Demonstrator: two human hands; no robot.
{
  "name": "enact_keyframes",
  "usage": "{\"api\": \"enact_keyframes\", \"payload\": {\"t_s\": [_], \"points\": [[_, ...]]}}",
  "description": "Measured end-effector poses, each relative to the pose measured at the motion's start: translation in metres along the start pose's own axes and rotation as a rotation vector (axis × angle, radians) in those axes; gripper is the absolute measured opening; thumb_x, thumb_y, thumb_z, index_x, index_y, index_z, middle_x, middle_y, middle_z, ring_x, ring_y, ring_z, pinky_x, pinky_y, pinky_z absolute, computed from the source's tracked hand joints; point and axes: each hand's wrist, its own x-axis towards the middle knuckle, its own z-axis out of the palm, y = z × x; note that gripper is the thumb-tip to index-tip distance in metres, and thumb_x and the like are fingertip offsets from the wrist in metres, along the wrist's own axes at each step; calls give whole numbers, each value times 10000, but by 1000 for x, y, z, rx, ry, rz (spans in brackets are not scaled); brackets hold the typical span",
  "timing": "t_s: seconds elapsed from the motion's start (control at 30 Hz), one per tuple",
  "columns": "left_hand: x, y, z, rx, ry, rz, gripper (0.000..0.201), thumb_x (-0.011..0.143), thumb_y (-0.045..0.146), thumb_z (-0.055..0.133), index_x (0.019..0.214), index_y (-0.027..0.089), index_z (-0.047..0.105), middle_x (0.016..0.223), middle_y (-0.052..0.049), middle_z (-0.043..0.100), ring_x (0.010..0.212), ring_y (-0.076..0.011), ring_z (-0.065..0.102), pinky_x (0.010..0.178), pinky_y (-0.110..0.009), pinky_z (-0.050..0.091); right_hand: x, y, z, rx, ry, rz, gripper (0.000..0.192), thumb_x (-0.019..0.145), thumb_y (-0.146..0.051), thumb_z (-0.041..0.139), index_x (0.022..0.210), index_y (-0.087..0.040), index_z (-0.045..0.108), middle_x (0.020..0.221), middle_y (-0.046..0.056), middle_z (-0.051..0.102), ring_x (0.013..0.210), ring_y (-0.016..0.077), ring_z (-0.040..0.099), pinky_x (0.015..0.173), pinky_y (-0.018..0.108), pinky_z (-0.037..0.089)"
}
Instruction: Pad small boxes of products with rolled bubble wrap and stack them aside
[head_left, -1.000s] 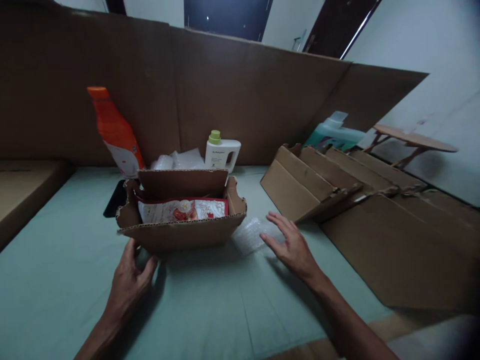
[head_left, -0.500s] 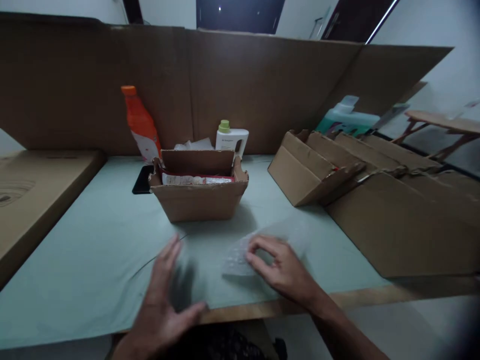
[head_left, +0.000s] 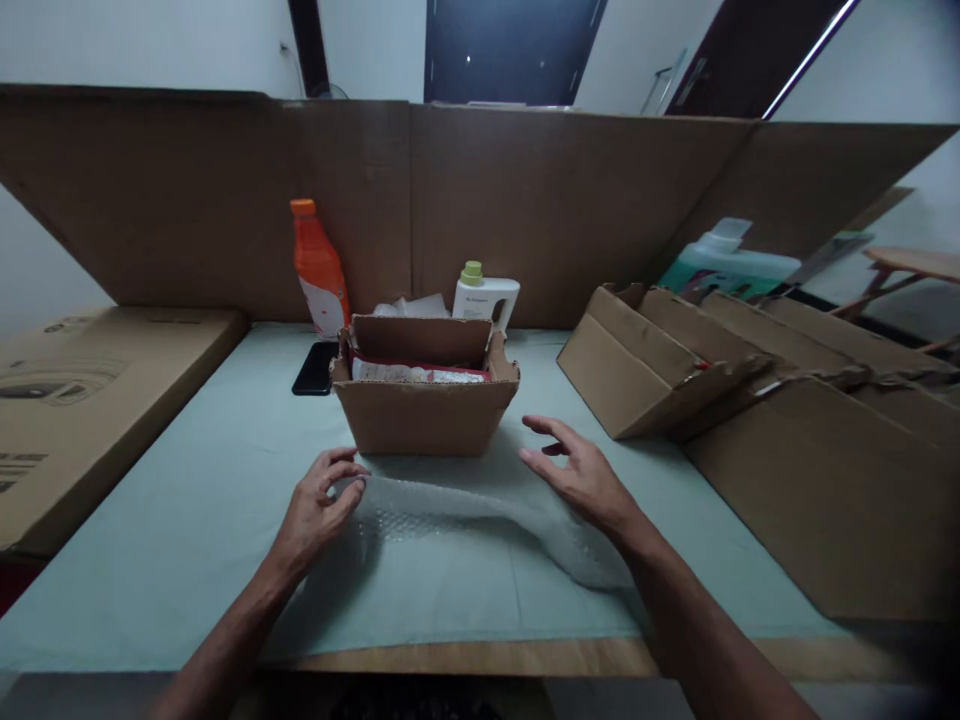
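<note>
- your left hand (head_left: 315,505) pinches one end of the sheet of bubble wrap (head_left: 465,520) between thumb and curled fingers, so that end is lifted a little off the table (head_left: 187,520) rather than lying flat.
- your right hand (head_left: 581,478) is spread over the other end of the wrap, fingers open and slack; its heel seems to rest on the sheet, but i cannot tell whether the thumb has caught the edge, so count it as not gripping.
- the bubble wrap lies stretched between your two hands, just in front of the small open cardboard box (head_left: 426,395), close to it but seemingly not touching. held at both ends like this, the sheet stays spread out instead of bunching.
- the box stands upright in the middle of the table with its flaps up, and a red and white packet (head_left: 416,373) lies inside, low enough that only its top edge shows.
- behind the box, an orange bottle (head_left: 319,268) and a white bottle with a green cap (head_left: 484,297) stand against the tall cardboard wall (head_left: 525,200), kept back from where your hands work.
- a black phone (head_left: 315,368) lies flat just to the left of the box.
- to your right, a row of flattened cardboard boxes (head_left: 652,365) leans in a stack, with a teal jug (head_left: 724,262) behind them.
- a large flat carton (head_left: 82,390) lies along the left edge of the table.
</note>
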Motion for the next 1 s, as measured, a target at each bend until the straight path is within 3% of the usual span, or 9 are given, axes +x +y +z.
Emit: {"api": "enact_keyframes", "payload": {"t_s": [0.1, 0.2, 0.33, 0.53, 0.6, 0.67, 0.77, 0.9, 1.0], "points": [[17, -5, 10, 4, 57, 50, 288, 804, 450, 584, 810, 194, 716, 1530, -132, 407, 1360, -349, 468, 993, -461, 498, 27, 20, 13, 93, -237, 24, 655, 782, -457, 721, 1344, -161, 557, 1330, 172, 645, 1203, 324, 625, 921, 449, 552], [32, -5, 19, -2, 8, 112, 253, 818, 399, 563, 798, 192, 708, 1394, -135, 497, 1271, -313, 532, 1012, -446, 479, 49, 27, 26, 222, -390, -8, 572, 830, -463, 679, 1292, -144, 574, 1246, 150, 689, 1090, 292, 679, 894, 405, 562], [55, 1, 25, 11, 30, 126, 209, 822, 333, 545, 807, 192, 699, 1203, -100, 569, 1125, -256, 581, 890, -362, 509, 80, 27, 34, 178, -352, -9, 378, 867, -371, 600, 1165, -142, 645, 1165, 131, 725, 1052, 299, 676, 916, 427, 537], [79, 9, 18, 55, 37, 51, 255, 764, 405, 571, 785, 182, 692, 1217, -124, 601, 1121, -286, 581, 766, -337, 502, 101, 32, 13, 251, -409, 8, 516, 885, -487, 581, 1285, -164, 627, 1283, 117, 689, 1174, 287, 637, 1021, 448, 497], [67, 11, 8, 59, 26, 6, 300, 774, 454, 585, 825, 180, 696, 1211, -128, 636, 1076, -280, 610, 718, -315, 494, 81, 40, -5, 251, -519, 28, 570, 877, -553, 591, 1317, -191, 625, 1323, 115, 673, 1201, 290, 634, 1030, 464, 497], [45, 13, -3, 63, -35, -56, 333, 801, 494, 588, 844, 181, 695, 1026, -100, 702, 896, -238, 646, 647, -285, 476, 51, 51, -24, 161, -614, 43, 606, 790, -559, 707, 1289, -218, 655, 1336, 113, 668, 1207, 311, 635, 1030, 482, 497], [2, 14, -19, 39, -121, -148, 357, 835, 518, 595, 919, 190, 709, 760, -31, 683, 682, -182, 624, 593, -256, 474, 8, 64, -44, -26, -600, 62, 472, 774, -490, 732, 1163, -223, 715, 1178, 102, 742, 1051, 301, 701, 916, 459, 553], [-66, 13, -38, -60, -158, -306, 568, 811, 577, 664, 1289, 271, 656, 1077, -58, 741, 919, -234, 697, 723, -275, 564, -7, 49, -46, -215, -441, -69, 292, 879, -400, 609, 1091, -235, 724, 1052, 79, 759, 927, 260, 703, 809, 413, 556], [-118, 11, -47, -164, -158, -480, 650, 786, 650, 671, 1357, 344, 617, 1368, -28, 652, 1209, -292, 629, 952, -347, 550, 14, 15, -18, -380, -372, -306, 252, 862, -257, 630, 1099, -245, 715, 995, 62, 753, 935, 257, 674, 858, 429, 521]]}}
